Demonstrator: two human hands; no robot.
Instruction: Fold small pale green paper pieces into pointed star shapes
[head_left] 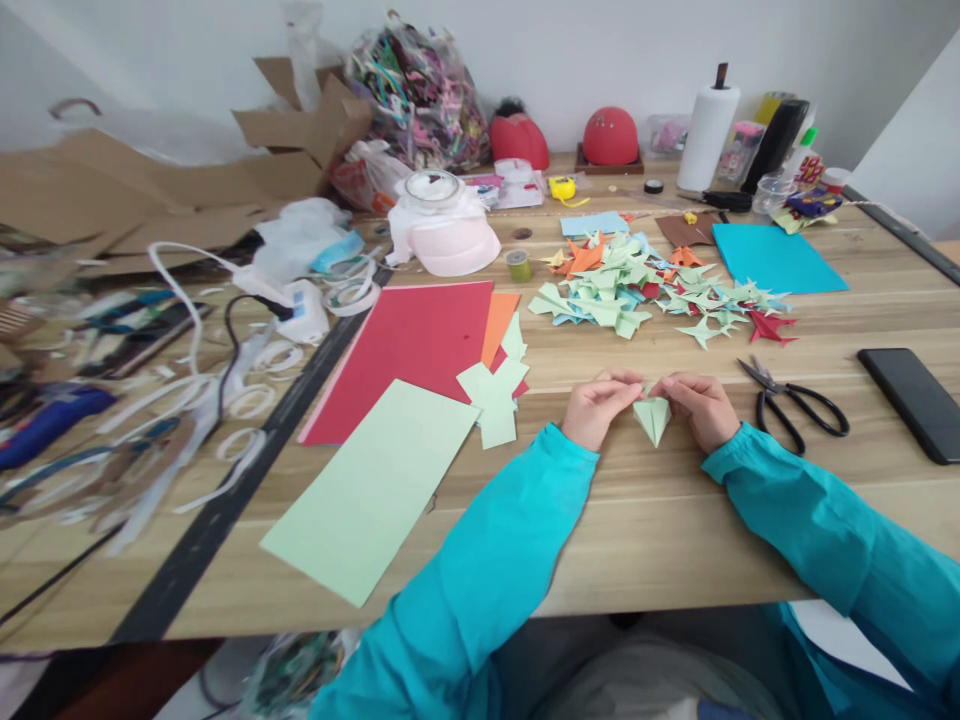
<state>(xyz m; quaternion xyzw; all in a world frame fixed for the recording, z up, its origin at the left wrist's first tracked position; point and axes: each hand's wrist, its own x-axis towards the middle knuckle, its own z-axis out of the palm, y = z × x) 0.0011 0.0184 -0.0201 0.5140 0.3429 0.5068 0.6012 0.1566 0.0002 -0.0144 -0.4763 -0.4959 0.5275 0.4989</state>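
Note:
Between my two hands is a small folded piece of light green paper (654,421), its point turned toward me. My left hand (596,408) pinches its upper left edge with closed fingers. On the other side, my right hand (699,408) grips the upper right edge, fingers also closed. Beyond them lies a heap of folded paper pieces (619,285), mostly light green, with some orange, blue and red ones. Left of my hands are loose light green cut pieces (495,402). Black-handled scissors (799,400) rest just right of my right hand.
A large light green sheet (371,490) and red sheets (412,350) lie to the left. A blue sheet (780,258) is at back right, a phone (911,402) at far right. Cables (225,400), boxes and bags crowd the left side. A paper roll (707,138) stands behind.

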